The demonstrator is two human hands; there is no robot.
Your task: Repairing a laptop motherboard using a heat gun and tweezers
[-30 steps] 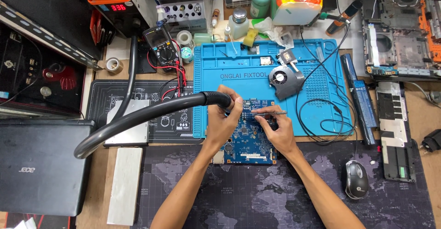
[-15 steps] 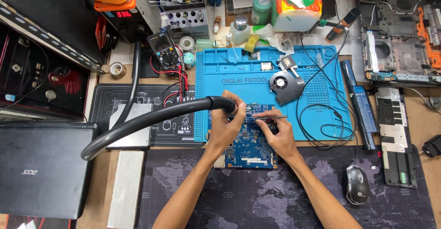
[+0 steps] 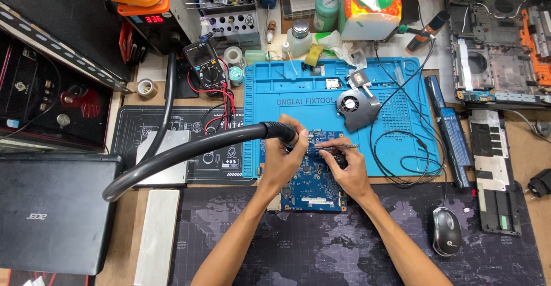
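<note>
A blue circuit board [image 3: 313,187] lies at the front edge of a blue work mat [image 3: 321,96]. My left hand [image 3: 282,157] grips the end of a thick black hose [image 3: 189,151], its nozzle pointed down at the board's upper part. My right hand [image 3: 343,168] pinches thin metal tweezers [image 3: 333,146], held flat across the board's top with the tip beside the nozzle. Both hands rest on the board and hide its middle.
A grey cooling fan [image 3: 354,107] and a looped black cable [image 3: 410,148] lie on the mat. A multimeter [image 3: 208,69] stands at back left, a closed black laptop [image 3: 54,211] at left, a mouse [image 3: 447,231] at front right, an opened laptop chassis [image 3: 496,39] at back right.
The view has shifted slightly. My hands stay over the board, and the tweezers have shifted a little along its top beside the nozzle.
</note>
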